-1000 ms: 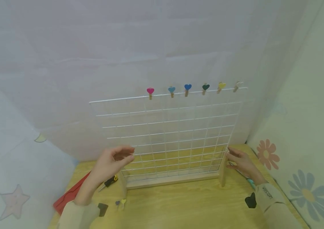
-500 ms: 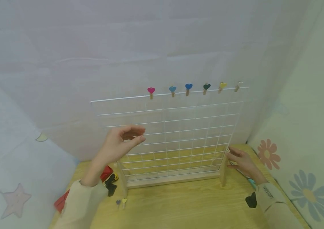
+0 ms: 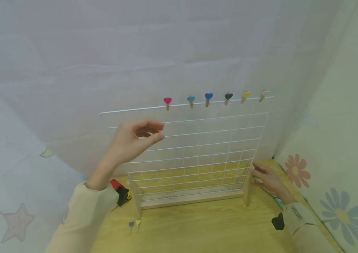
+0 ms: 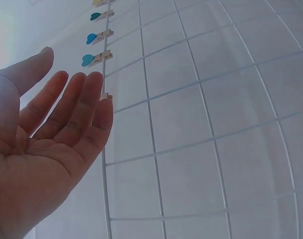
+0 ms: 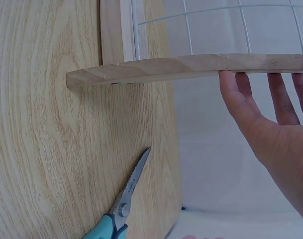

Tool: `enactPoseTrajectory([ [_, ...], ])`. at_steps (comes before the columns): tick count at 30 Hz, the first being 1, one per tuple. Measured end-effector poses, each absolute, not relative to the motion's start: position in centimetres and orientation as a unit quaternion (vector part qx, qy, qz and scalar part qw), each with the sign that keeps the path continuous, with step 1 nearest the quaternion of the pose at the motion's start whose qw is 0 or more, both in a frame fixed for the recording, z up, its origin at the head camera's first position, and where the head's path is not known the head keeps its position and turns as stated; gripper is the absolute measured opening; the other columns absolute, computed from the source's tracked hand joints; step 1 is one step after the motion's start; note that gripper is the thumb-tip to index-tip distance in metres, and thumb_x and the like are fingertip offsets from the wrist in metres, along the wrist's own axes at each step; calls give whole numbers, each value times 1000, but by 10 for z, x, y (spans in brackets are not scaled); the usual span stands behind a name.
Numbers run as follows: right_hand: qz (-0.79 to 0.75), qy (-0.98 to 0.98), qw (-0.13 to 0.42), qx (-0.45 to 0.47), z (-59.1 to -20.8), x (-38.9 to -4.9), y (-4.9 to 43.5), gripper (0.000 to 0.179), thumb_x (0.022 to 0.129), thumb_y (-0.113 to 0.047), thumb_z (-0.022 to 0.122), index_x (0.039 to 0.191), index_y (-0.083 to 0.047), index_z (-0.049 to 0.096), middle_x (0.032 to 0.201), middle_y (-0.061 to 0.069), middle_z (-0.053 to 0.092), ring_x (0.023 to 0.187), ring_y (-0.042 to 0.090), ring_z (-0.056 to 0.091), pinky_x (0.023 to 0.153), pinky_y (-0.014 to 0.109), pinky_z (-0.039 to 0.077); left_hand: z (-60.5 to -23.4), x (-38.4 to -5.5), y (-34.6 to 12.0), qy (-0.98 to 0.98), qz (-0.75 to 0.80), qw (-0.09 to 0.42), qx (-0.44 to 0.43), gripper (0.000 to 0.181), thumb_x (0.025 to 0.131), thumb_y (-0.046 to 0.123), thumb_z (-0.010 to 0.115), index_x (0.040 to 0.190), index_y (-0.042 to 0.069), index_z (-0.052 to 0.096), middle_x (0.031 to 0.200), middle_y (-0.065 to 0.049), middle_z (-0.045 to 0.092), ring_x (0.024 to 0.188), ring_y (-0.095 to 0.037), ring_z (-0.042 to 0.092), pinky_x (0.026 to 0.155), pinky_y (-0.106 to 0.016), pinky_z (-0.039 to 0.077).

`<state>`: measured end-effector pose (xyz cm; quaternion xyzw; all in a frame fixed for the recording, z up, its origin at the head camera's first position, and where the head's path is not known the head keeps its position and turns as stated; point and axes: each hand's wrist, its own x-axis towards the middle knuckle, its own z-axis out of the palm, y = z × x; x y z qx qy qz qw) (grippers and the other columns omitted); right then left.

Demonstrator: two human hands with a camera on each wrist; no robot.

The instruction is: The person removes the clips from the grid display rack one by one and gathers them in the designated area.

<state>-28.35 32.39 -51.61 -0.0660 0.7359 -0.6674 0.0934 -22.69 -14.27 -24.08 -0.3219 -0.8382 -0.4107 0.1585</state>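
Observation:
A white wire grid panel (image 3: 134,110) stands upright in a wooden base (image 3: 191,200). Several heart-topped clothespins line its top bar, from a pink clothespin (image 3: 167,102) to a pale one (image 3: 263,95) at the right end. My left hand (image 3: 131,140) hovers before the grid's left half, fingers loosely curved; the left wrist view shows its palm (image 4: 47,159) holding nothing. In the right wrist view, the fingertips of my right hand (image 5: 270,134) touch the outer face of the wooden side post (image 5: 166,67).
Teal-handled scissors (image 5: 124,206) lie beside the right post. A purple-heart clothespin (image 3: 131,224) and a yellow-heart clothespin (image 3: 137,222) lie near the left post. A black-and-yellow screwdriver (image 3: 123,195) and a red item (image 3: 116,184) are at left; a black piece (image 3: 278,221) is at right.
My left hand has risen from the grid's lower left toward its upper part and slightly right, uncovering the screwdriver. The right hand stays at the post.

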Motion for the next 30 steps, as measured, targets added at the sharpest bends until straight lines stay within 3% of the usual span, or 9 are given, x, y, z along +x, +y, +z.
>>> enactPoseTrajectory([
  [4, -663, 741, 92, -61, -516, -283, 324, 67, 101, -25, 51, 151, 2, 15, 151, 30, 20, 109, 9, 55, 92, 49, 48, -234, -233, -139, -837, -409, 166, -324, 21, 85, 10, 73, 105, 4, 70, 97, -5, 72, 84, -12, 67, 73, -23, 54],
  [10, -658, 745, 93, -56, -516, -283, 323, 70, 101, -26, 52, 151, 2, 13, 151, 30, 18, 126, 37, 43, 88, 41, 52, -224, -242, -135, -837, -403, 185, -320, 19, 85, 11, 73, 103, 3, 71, 96, -7, 71, 82, -14, 67, 70, -22, 53],
  [15, -658, 744, 94, -58, -517, -283, 324, 69, 101, -25, 51, 151, 2, 13, 152, 30, 18, 125, 35, 43, 86, 38, 53, -213, -249, -128, -834, -401, 218, -310, 20, 85, 11, 73, 103, 4, 70, 97, -6, 71, 79, -13, 68, 69, -20, 53],
  [21, -660, 743, 96, -60, -516, -282, 324, 68, 101, -25, 50, 151, 2, 12, 152, 30, 17, 128, 41, 39, 87, 39, 52, -201, -259, -119, -817, -417, 274, -289, 22, 84, 9, 74, 103, 1, 70, 116, -10, 62, 84, -19, 70, 75, -25, 55],
  [26, -657, 746, 92, -59, -514, -280, 324, 71, 101, -26, 51, 151, 3, 10, 152, 30, 15, 131, 50, 29, 87, 39, 53, -196, -267, -116, -835, -410, 252, -268, 25, 85, 13, 73, 107, 1, 68, 117, -11, 59, 87, -21, 70, 76, -29, 56],
  [30, -654, 749, 93, -57, -514, -280, 326, 70, 101, -26, 50, 151, 3, 10, 152, 31, 16, 129, 46, 34, 87, 39, 53, -194, -273, -115, -852, -402, 218, -255, 26, 87, 16, 72, 108, 2, 68, 109, -10, 66, 89, -22, 70, 76, -32, 55],
])
